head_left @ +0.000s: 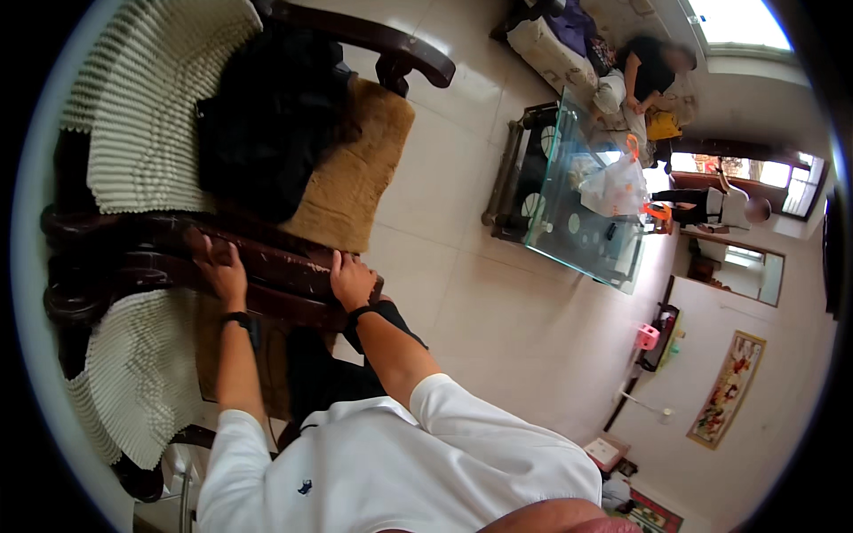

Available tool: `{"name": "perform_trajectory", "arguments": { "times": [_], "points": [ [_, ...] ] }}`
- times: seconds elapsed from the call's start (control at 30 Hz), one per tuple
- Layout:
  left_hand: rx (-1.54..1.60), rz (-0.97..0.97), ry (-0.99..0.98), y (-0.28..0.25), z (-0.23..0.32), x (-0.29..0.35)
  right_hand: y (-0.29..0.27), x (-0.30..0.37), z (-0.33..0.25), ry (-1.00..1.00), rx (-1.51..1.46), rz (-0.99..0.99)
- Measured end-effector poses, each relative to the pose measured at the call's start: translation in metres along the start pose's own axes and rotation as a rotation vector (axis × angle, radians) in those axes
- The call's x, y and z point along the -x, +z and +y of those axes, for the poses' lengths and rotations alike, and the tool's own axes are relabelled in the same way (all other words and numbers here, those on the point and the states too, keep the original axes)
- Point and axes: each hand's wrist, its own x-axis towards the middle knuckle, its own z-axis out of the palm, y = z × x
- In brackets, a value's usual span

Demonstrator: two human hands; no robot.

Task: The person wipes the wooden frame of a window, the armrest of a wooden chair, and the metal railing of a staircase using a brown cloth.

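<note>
Both of my hands are on the dark wooden armrests between two heavy chairs set side by side. My left hand (218, 265), with a black band on the wrist, lies on the armrest (280, 265), its fingers extended and thumb apart. My right hand (354, 281) curls its fingers over the front end of that armrest, where the varnish is chipped. Beyond them, a dark bundle of cloth or a bag (267, 124) sits on the far chair, partly over its brown plush seat pad (360, 173). A cream ribbed cover (160, 98) drapes the backrest.
A glass-topped table (569, 226) with a white plastic bag (615, 188) stands across the tiled floor (444, 293). One person (653, 71) sits on a sofa behind it; another (724, 204) stands near a doorway. The nearer chair has another cream cover (142, 369).
</note>
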Motion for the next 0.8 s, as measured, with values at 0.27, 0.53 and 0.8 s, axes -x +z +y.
{"name": "perform_trajectory", "arguments": {
  "times": [0.27, 0.53, 0.8],
  "points": [
    [-0.186, -0.081, 0.165, -0.026, -0.014, -0.037, -0.007, -0.002, -0.025, -0.105, -0.059, 0.065],
    [-0.288, 0.004, 0.266, -0.032, -0.002, -0.055, -0.001, 0.001, -0.025, -0.120, -0.072, 0.107],
    [-0.196, -0.563, 0.466, -0.020, 0.097, 0.008, -0.003, 0.002, -0.022, -0.107, -0.093, 0.122]
  ]
}}
